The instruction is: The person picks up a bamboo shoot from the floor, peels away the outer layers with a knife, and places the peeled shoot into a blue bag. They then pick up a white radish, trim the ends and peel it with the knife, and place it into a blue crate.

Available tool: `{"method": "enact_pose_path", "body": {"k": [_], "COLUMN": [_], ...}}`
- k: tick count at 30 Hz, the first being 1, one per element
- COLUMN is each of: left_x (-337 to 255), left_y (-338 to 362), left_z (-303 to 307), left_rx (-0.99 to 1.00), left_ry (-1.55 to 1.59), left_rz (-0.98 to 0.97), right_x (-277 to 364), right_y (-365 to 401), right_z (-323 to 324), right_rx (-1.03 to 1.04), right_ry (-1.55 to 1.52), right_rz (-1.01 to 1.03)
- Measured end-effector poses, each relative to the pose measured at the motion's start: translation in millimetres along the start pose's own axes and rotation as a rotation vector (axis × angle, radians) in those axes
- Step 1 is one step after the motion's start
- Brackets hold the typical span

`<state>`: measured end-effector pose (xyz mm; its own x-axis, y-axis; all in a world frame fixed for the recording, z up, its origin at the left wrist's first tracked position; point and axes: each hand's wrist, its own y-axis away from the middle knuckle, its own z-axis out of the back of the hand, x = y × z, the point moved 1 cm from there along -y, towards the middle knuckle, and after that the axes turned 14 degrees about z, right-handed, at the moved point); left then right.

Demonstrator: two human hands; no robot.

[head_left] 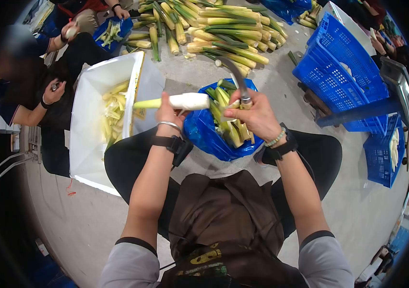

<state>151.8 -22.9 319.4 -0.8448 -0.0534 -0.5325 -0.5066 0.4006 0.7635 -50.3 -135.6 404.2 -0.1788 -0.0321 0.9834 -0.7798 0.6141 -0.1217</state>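
My left hand (167, 113) is closed around a peeled water bamboo shoot (190, 101), its thick white end pointing right and its pale yellow-green end left. In my right hand (258, 115) is the handle of a sickle (236, 76), its curved blade rising up and to the left. A bit of pale peel (233, 105) shows by the right thumb. Blade and shoot are apart. Below both hands, between my knees, stands a blue plastic bag (197, 129) filled with green and yellow husks (233, 132).
Left of me is a white foam box (87, 91) with pale yellow-green pieces (113, 113) inside. Unpeeled shoots (233, 33) lie piled ahead. Blue crates (334, 72) and a metal-topped stand (398, 86) are at the right. A co-worker (36, 81) sits at the left.
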Motion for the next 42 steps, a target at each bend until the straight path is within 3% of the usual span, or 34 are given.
{"method": "enact_pose_path", "body": {"k": [1, 5, 6, 9, 10, 13, 14, 17, 18, 24, 27, 30, 33, 36, 39, 42], "left_x": [-5, -22, -20, -7, -2, 10, 10, 20, 19, 18, 18, 18, 18, 18, 22, 24], "left_y": [-7, 9, 19, 29, 30, 43, 51, 55, 57, 58, 60, 64, 64, 64, 66, 75], "left_z": [6, -1, -5, -12, -15, -27, -32, -33, -33, -32, -32, -33, -33, -32, -31, -35], "left_rx": [-0.007, 0.171, 0.322, 0.579, 0.646, 0.681, 0.803, 0.790, 0.824, 0.785, 0.830, 0.818, 0.796, 0.820, 0.753, 0.762], "left_ry": [0.118, 0.251, 0.223, 0.146, 0.132, 0.020, -0.101, -0.286, -0.264, -0.372, -0.319, -0.263, -0.244, -0.247, -0.321, -0.230], "left_rz": [0.004, -0.071, -0.064, 0.027, 0.062, 0.068, 0.088, 0.088, 0.113, -0.031, -0.046, 0.038, 0.084, 0.008, -0.076, -0.037], "right_x": [-3, -29, -29, -22, -21, -23, -22, -12, -19, -33, -33, -38, -40, -29, -38, -36], "right_y": [0, -7, -7, -1, 2, 7, 8, 6, 4, 7, 7, 6, 5, 4, 4, 4], "right_z": [4, 24, 19, -5, -13, -13, -14, -16, -12, -16, -16, -15, -13, -19, -17, -14], "right_rx": [-0.042, 0.021, 0.025, -0.131, -0.169, -0.115, -0.092, -0.117, -0.131, -0.262, -0.273, -0.310, -0.245, -0.255, -0.236, -0.225], "right_ry": [-0.054, 0.704, 0.627, -0.025, -0.151, -0.117, -0.006, -0.020, 0.141, 0.098, 0.019, 0.000, 0.219, 0.840, 0.998, 0.903], "right_rz": [0.036, 0.276, 0.218, -0.186, -0.234, -0.193, -0.068, 0.021, -0.011, 0.009, 0.003, 0.125, 0.154, 0.523, 0.704, 0.523]}}
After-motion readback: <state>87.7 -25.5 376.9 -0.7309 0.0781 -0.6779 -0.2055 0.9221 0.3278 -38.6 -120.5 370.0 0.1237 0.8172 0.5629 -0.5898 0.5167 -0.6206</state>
